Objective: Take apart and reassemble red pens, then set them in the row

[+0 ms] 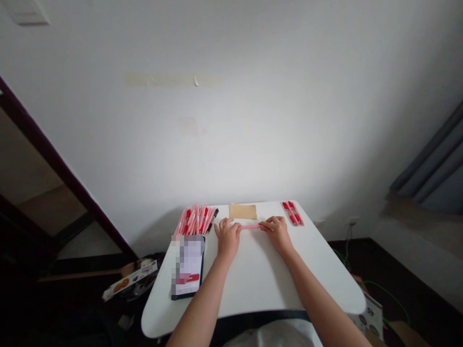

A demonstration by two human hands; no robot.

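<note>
A pink pen [250,226] lies level between my two hands, just above or on the white table [258,279]. My left hand [227,236] pinches its left end, the other fingers spread a little. At its right end my right hand [278,233] is closed, with thumb and fingertips together. Beyond the pen is a tan rectangular piece of paper or card [243,211]. To the left lies a heap of pink, red and black pens [195,219]. Several red and pink pens [293,213] sit side by side near the far right corner.
A phone [190,265] with a partly blurred screen rests on the table's left side. The wall [253,144] rises right behind the table. On the floor at left stand a long printed box [130,280] and other clutter; green cables [343,260] run at right.
</note>
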